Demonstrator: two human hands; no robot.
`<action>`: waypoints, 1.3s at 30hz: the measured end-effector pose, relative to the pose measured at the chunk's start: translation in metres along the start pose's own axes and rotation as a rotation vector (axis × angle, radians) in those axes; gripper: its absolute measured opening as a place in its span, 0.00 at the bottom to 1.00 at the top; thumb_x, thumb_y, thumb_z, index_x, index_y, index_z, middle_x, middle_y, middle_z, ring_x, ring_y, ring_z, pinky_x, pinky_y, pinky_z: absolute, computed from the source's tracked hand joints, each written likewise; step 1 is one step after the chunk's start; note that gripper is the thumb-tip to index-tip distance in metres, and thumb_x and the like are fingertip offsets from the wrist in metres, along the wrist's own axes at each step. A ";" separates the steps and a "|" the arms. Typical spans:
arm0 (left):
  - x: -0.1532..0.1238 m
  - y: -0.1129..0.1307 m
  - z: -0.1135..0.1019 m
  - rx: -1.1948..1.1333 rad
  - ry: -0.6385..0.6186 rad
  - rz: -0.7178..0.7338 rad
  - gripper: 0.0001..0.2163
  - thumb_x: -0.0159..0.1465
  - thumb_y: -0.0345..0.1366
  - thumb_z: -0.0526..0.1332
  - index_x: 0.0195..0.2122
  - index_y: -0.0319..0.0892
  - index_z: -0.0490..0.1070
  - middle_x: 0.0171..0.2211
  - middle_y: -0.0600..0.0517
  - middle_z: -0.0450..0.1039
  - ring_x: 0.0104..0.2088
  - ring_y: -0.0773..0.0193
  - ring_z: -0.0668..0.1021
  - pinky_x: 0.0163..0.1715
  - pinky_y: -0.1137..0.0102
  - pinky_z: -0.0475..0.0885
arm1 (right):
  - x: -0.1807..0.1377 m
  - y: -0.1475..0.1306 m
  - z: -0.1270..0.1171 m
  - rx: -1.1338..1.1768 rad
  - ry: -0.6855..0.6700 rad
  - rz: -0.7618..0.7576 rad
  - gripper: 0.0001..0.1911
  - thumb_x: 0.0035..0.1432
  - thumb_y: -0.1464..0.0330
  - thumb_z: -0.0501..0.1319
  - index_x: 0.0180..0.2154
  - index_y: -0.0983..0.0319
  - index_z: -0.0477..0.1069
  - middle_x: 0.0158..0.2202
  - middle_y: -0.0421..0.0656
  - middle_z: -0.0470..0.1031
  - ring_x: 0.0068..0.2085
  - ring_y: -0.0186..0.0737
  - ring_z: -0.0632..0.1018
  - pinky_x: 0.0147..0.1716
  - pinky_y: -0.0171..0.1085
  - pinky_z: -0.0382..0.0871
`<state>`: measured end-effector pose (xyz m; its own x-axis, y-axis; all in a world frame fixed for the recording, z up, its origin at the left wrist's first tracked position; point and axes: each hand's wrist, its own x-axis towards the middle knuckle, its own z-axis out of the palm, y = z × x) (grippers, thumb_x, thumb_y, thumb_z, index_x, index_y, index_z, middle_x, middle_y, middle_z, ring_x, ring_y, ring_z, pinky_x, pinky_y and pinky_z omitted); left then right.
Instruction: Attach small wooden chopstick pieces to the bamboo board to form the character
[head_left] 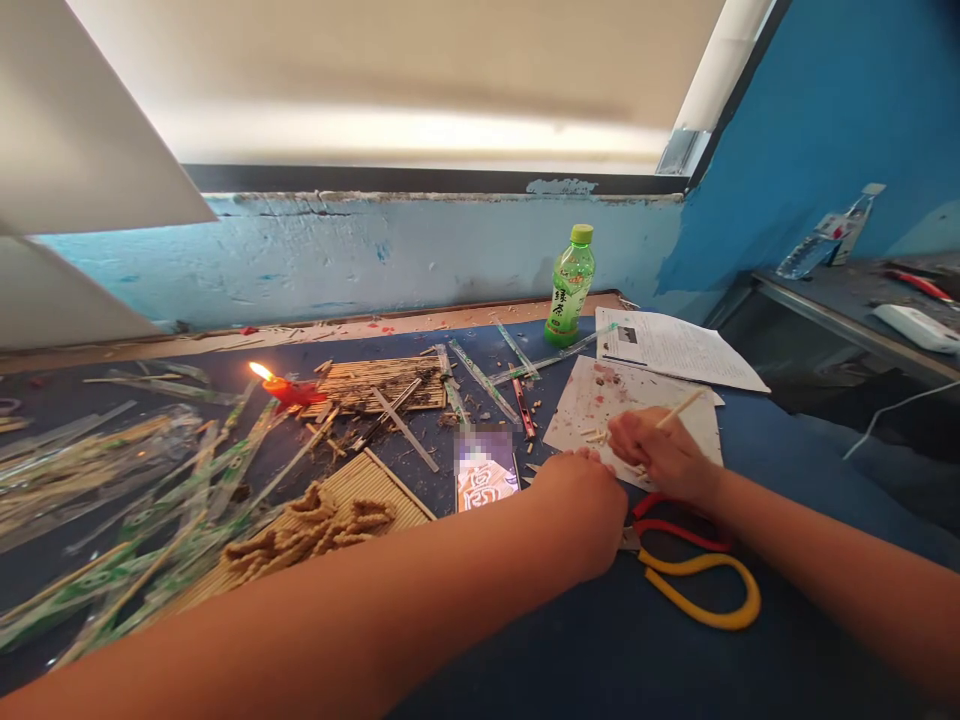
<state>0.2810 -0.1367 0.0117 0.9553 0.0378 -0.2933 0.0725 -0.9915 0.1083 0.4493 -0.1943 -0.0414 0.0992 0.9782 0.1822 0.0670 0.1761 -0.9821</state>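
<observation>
Navy table (540,655) strewn with sticks (382,371) stands by a blue wall (420,245).

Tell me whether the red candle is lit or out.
Lit: the candle carries a bright flame, and its top glows orange.

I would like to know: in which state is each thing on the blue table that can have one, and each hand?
Left hand: curled, inside hidden
Right hand: closed on stick
Stick: held, slanting
Scissors: partly hidden; cannot tell how open
Candle: lit
Bottle: upright, capped
Phone: screen lit
Cord: bunched
Sheet: spotted
Papers: print upward
</observation>
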 end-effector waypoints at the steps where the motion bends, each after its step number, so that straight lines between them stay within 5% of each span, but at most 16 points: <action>1: 0.000 0.000 -0.001 -0.004 -0.007 0.001 0.16 0.58 0.33 0.65 0.48 0.38 0.78 0.58 0.37 0.73 0.57 0.45 0.74 0.53 0.58 0.71 | 0.002 0.002 0.006 0.009 -0.012 0.003 0.29 0.70 0.55 0.52 0.18 0.59 0.57 0.17 0.35 0.54 0.21 0.33 0.56 0.24 0.39 0.52; 12: -0.001 -0.001 0.003 -0.127 0.067 -0.030 0.20 0.59 0.31 0.63 0.52 0.29 0.73 0.56 0.29 0.72 0.57 0.41 0.75 0.52 0.55 0.72 | 0.001 -0.006 -0.007 0.167 0.058 0.021 0.28 0.68 0.59 0.57 0.16 0.61 0.60 0.17 0.36 0.54 0.19 0.31 0.56 0.21 0.38 0.44; 17: -0.017 -0.022 -0.008 -0.296 0.190 -0.112 0.12 0.63 0.31 0.57 0.45 0.38 0.76 0.44 0.40 0.80 0.44 0.50 0.82 0.42 0.62 0.76 | 0.014 -0.034 0.010 0.383 0.150 0.015 0.30 0.69 0.57 0.53 0.16 0.60 0.50 0.17 0.34 0.44 0.17 0.30 0.47 0.17 0.36 0.42; 19: -0.030 -0.030 -0.016 -0.366 0.282 -0.178 0.15 0.68 0.31 0.51 0.50 0.38 0.73 0.47 0.40 0.79 0.47 0.53 0.81 0.44 0.62 0.76 | 0.017 -0.051 0.017 0.470 0.194 0.006 0.30 0.69 0.59 0.51 0.17 0.60 0.46 0.18 0.33 0.41 0.18 0.31 0.44 0.16 0.35 0.42; 21: -0.045 -0.033 -0.023 -0.572 0.343 -0.200 0.15 0.71 0.33 0.48 0.52 0.40 0.71 0.46 0.43 0.80 0.45 0.58 0.81 0.43 0.66 0.77 | 0.017 -0.066 0.026 0.534 0.220 0.009 0.28 0.69 0.61 0.52 0.19 0.60 0.45 0.20 0.33 0.41 0.19 0.31 0.43 0.15 0.32 0.43; 25: -0.075 -0.026 -0.026 -1.455 0.343 -0.186 0.10 0.69 0.37 0.57 0.39 0.36 0.74 0.37 0.44 0.81 0.39 0.61 0.83 0.40 0.68 0.79 | 0.015 -0.085 0.054 0.658 0.187 0.097 0.27 0.68 0.63 0.55 0.19 0.60 0.47 0.21 0.32 0.43 0.20 0.30 0.45 0.15 0.29 0.47; 29: -0.100 -0.016 -0.016 -1.680 0.292 -0.175 0.10 0.63 0.40 0.67 0.33 0.37 0.75 0.30 0.48 0.79 0.31 0.64 0.82 0.36 0.69 0.78 | 0.020 -0.091 0.093 0.782 0.039 0.229 0.27 0.67 0.59 0.56 0.18 0.61 0.55 0.19 0.32 0.47 0.19 0.28 0.52 0.17 0.28 0.55; 33: -0.132 -0.021 -0.008 -1.736 0.304 -0.209 0.10 0.62 0.40 0.68 0.35 0.38 0.74 0.30 0.48 0.80 0.31 0.63 0.83 0.32 0.70 0.77 | 0.021 -0.093 0.108 0.324 -0.033 0.203 0.21 0.64 0.49 0.56 0.38 0.60 0.74 0.30 0.40 0.69 0.33 0.37 0.73 0.35 0.36 0.72; 36: -0.172 -0.033 -0.002 -1.710 0.498 -0.292 0.07 0.63 0.37 0.68 0.36 0.39 0.74 0.35 0.46 0.82 0.36 0.61 0.83 0.36 0.69 0.78 | 0.004 -0.095 0.090 -0.429 -0.115 0.230 0.26 0.62 0.50 0.60 0.58 0.52 0.67 0.45 0.43 0.75 0.42 0.44 0.77 0.43 0.43 0.72; 39: -0.218 -0.047 0.011 -1.571 0.731 -0.395 0.05 0.63 0.37 0.69 0.35 0.41 0.78 0.40 0.48 0.82 0.39 0.63 0.82 0.37 0.74 0.77 | -0.030 -0.089 0.059 -1.063 -0.253 0.192 0.25 0.56 0.51 0.66 0.55 0.47 0.73 0.51 0.44 0.77 0.45 0.49 0.79 0.44 0.44 0.73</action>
<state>0.0660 -0.0999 0.0600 0.7036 0.6987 -0.1291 0.0685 0.1142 0.9911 0.3818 -0.2330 0.0380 0.0020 0.9947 -0.1027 0.9018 -0.0461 -0.4298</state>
